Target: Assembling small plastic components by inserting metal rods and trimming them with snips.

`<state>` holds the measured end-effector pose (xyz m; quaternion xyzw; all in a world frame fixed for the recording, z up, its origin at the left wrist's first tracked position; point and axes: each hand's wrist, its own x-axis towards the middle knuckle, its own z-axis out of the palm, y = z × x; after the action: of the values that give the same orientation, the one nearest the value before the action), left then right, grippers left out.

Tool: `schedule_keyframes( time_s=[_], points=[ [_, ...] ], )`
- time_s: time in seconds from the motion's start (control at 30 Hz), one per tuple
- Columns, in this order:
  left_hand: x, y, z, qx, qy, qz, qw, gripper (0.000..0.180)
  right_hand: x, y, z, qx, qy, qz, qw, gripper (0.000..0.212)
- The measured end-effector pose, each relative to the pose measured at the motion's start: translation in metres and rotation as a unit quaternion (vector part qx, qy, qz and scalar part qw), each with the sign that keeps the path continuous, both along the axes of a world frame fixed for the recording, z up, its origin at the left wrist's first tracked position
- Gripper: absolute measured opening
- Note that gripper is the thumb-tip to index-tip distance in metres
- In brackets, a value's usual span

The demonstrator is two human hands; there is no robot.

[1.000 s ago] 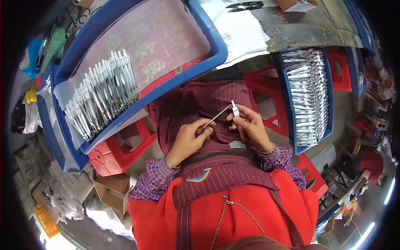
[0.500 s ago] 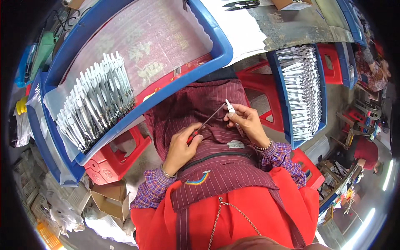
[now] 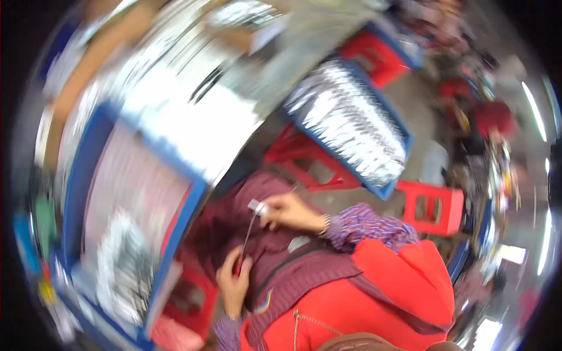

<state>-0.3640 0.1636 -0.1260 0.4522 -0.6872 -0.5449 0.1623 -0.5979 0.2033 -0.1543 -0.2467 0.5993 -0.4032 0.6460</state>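
My left hand (image 3: 234, 282) is closed around the red handle of a thin-shafted screwdriver (image 3: 246, 240). Its shaft rises toward my right hand (image 3: 291, 213), whose fingers pinch a small slim piece with a white end (image 3: 256, 206). The shaft's tip reaches close to that white end; blur hides whether they touch. Both hands are over the maroon striped apron (image 3: 328, 266) on my lap. At the left, a blue tray (image 3: 181, 227) holds many slim white-and-dark pieces (image 3: 124, 266), smeared by motion.
Beyond my right hand, another blue tray (image 3: 384, 191) is filled with rows of similar pieces (image 3: 351, 120). Red stools (image 3: 452, 210) stand by it. A white sheet (image 3: 181, 126) covers part of the table, with a black tool (image 3: 206, 85) on it. Another person is at the far right.
The whole view has swung and blurred, with the trays and table now tilted and shifted left. Both hands keep hold of the screwdriver and the white-ended piece.
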Motion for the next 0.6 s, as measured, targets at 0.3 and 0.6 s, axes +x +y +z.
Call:
schedule_keyframes(
  time_s=[0.3,0.6],
  points=[
    [0.011,0.01,-0.014,0.122,0.056,0.0,0.991,0.031,0.005,0.004,-0.01,-0.054,-0.032,-0.04,0.997,0.014],
    [0.013,0.011,-0.027,0.136,0.06,0.002,0.989,0.026,0.006,-0.004,-0.012,-0.06,-0.034,-0.017,0.997,0.015]
  ],
)
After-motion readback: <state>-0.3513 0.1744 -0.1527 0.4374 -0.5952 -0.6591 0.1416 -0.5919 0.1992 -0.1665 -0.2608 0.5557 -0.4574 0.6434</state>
